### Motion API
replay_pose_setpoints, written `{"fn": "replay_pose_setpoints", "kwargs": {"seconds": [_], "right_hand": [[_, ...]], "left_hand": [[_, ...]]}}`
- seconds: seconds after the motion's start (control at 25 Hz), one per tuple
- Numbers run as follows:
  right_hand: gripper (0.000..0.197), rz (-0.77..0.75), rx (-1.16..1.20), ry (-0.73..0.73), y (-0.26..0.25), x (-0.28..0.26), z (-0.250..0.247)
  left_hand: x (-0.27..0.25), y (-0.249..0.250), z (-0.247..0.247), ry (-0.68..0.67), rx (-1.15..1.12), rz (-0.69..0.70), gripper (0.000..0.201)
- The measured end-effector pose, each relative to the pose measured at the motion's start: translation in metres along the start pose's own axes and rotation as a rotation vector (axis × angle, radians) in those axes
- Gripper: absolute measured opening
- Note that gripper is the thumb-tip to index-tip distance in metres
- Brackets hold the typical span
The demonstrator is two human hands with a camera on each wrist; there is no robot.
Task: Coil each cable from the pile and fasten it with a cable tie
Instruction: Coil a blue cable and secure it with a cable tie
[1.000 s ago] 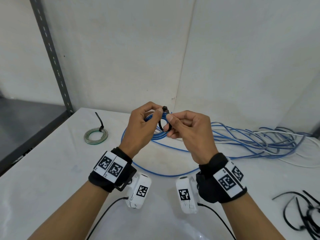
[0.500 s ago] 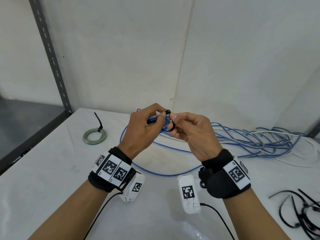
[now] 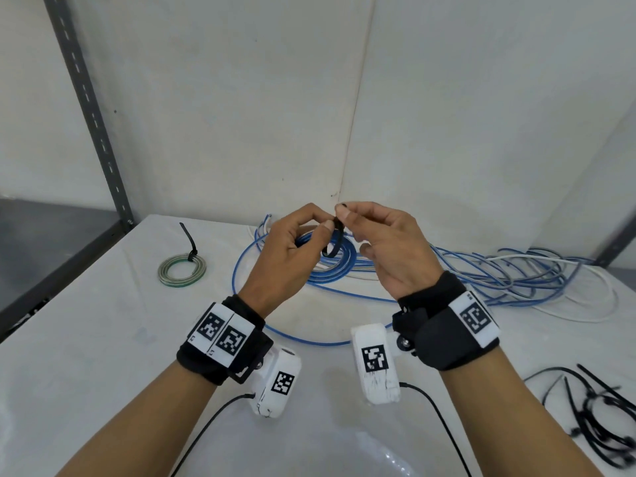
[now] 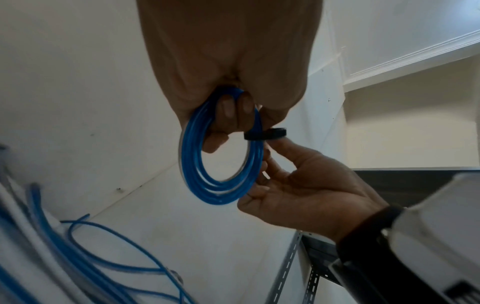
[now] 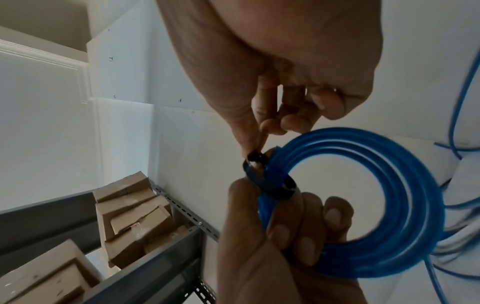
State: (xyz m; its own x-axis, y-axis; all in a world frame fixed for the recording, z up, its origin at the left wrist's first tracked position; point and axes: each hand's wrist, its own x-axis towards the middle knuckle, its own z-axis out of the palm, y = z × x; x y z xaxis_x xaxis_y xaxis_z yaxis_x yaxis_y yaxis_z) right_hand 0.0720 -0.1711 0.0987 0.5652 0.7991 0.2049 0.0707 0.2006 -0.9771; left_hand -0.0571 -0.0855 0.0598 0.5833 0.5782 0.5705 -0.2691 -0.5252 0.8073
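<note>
My left hand (image 3: 292,249) grips a coiled blue cable (image 4: 221,162) (image 5: 363,205) above the white table (image 3: 103,339), its fingers curled through the coil. A black cable tie (image 3: 335,241) (image 4: 265,134) (image 5: 270,181) is looped around the coil's strands. My right hand (image 3: 378,242) pinches the tie's upper end between thumb and forefinger, just right of the left thumb. The blue coil (image 3: 327,266) shows partly below both hands in the head view.
A pile of loose blue and white cables (image 3: 499,273) trails to the right along the wall. A tied green-grey coil (image 3: 181,270) lies at the left. Spare black cable ties (image 3: 602,414) lie at the front right. A grey shelf post (image 3: 89,108) stands at the left.
Both hands have risen slightly with the coil. The right hand has pulled the tie's end upward, and the loop sits closer around the strands.
</note>
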Motion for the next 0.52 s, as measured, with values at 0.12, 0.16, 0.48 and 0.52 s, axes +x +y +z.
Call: {"fn": "replay_pose_setpoints", "kwargs": {"seconds": [0.12, 0.16, 0.48, 0.52], "right_hand": [[0.007, 0.024, -0.019, 0.180, -0.002, 0.019, -0.006], [0.007, 0.034, -0.039, 0.217, 0.000, 0.023, -0.006], [0.009, 0.082, 0.061, 0.166, 0.019, 0.027, 0.005], [0.013, 0.083, 0.085, 0.143, 0.016, 0.025, 0.006]], "left_hand": [[-0.005, 0.002, 0.009, -0.082, -0.001, -0.012, 0.018], [-0.006, 0.001, 0.010, -0.101, 0.015, -0.019, 0.020], [-0.007, 0.001, 0.015, -0.038, -0.022, -0.071, 0.028], [-0.007, 0.002, 0.017, -0.012, -0.034, -0.071, 0.028]]}}
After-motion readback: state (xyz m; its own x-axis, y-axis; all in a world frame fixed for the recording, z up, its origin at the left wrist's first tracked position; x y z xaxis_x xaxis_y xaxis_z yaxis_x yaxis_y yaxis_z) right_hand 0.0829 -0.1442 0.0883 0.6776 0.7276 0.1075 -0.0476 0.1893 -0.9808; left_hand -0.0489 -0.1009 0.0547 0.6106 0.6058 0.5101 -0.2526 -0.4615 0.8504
